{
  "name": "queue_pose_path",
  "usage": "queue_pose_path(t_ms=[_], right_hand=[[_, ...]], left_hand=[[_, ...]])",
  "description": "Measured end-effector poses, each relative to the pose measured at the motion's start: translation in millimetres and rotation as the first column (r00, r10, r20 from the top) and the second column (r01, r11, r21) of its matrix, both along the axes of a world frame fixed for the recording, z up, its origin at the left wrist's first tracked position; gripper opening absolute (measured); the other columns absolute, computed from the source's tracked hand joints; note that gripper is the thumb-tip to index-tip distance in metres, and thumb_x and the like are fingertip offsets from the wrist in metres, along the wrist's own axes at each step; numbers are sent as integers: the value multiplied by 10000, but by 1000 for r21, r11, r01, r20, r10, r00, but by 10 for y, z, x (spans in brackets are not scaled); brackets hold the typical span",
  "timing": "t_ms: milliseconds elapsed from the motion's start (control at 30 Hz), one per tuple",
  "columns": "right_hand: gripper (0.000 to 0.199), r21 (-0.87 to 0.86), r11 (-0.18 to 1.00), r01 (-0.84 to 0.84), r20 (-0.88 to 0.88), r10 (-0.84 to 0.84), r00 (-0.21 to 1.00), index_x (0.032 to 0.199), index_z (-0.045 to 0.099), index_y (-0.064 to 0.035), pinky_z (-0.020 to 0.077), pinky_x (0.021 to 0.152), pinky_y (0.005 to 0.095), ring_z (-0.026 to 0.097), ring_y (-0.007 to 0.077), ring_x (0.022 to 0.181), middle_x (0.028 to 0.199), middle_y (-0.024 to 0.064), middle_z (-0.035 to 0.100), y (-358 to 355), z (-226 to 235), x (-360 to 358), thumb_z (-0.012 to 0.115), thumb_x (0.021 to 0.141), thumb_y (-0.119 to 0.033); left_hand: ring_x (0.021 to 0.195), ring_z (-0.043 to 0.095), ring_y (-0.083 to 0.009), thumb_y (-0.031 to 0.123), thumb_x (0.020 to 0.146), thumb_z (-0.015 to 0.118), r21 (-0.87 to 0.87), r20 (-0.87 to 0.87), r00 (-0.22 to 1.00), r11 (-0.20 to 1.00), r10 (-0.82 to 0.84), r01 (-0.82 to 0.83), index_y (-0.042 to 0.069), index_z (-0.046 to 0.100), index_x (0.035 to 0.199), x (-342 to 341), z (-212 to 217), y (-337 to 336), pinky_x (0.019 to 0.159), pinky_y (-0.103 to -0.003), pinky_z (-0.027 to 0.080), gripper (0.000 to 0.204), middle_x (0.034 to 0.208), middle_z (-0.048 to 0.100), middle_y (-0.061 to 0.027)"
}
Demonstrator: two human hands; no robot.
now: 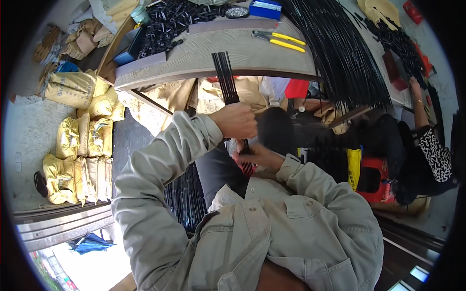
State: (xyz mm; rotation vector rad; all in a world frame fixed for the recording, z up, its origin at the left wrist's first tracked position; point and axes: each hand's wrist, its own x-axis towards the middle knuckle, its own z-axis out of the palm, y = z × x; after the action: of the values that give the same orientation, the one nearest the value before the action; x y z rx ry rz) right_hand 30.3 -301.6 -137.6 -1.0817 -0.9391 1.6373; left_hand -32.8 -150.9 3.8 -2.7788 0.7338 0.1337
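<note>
My left hand is closed around a bundle of thin black rods. The bundle stands up over the table's near edge, its upper ends fanned slightly apart. Lower down, my right hand reaches across the same bundle with its fingers curled on the rods, a little blurred. The lower rod ends show below it, in front of a reddish patch. Part of the bundle between the two hands is hidden.
On the table lie yellow-handled pliers, a heap of short black pieces, a blue box and a large spread of long black rods. Filled sacks stand at left. Another person's arm works at right.
</note>
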Motion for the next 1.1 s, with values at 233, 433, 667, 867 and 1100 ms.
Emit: queue_pose_path(t_ms=[233, 433, 667, 867, 1100], right_hand=[[225, 247, 964, 101, 165, -145, 976, 978, 568, 16, 456, 720, 243, 579, 95, 806, 861, 56, 623, 33, 317, 129, 585, 846, -165], [243, 266, 963, -49, 317, -39, 948, 1009, 562, 17, 460, 731, 260, 595, 109, 810, 849, 86, 636, 65, 384, 43, 564, 857, -172], [228, 572, 816, 88, 333, -329, 884, 1078, 563, -24, 444, 792, 302, 564, 165, 986, 970, 90, 622, 473, 1440, 658, 493, 863, -53], [242, 912, 87, -400, 400, 16, 916, 1091, 574, -27, 460, 741, 257, 567, 112, 894, 960, 111, 607, 1057, 2103, 417, 517, 857, -45], [156, 444, 888, 118, 583, -387, 714, 904, 603, 6, 454, 599, 218, 579, 71, 685, 732, 41, 623, 850, 1324, 564, 611, 816, -123]], left_hand=[[580, 516, -154, 347, 764, 608, -373, 590, 798, 918, 124, 134, 30, 563, 797, -414, 140, -214, 521, -256, 391, 322, 612, 506, -14], [675, 513, -108, 237, 878, 516, -901, -273, 624, -422, 732, 102, 11, 547, 889, -543, -250, -542, 601, -232, 409, 228, 719, 544, -43], [644, 525, -133, 266, 917, 460, -737, -160, 900, -655, 406, 164, 3, 499, 990, -509, -498, -597, 597, -225, 421, 276, 757, 550, -70], [672, 566, -165, 213, 933, 427, -574, -350, 863, -811, 364, 109, 3, 471, 1017, -387, -475, -369, 615, -253, 454, 230, 768, 559, -82], [789, 621, -220, 199, 923, 446, -427, -558, 762, -901, 330, 78, -4, 466, 1091, -366, -465, -319, 665, -308, 506, 264, 882, 604, -133]])
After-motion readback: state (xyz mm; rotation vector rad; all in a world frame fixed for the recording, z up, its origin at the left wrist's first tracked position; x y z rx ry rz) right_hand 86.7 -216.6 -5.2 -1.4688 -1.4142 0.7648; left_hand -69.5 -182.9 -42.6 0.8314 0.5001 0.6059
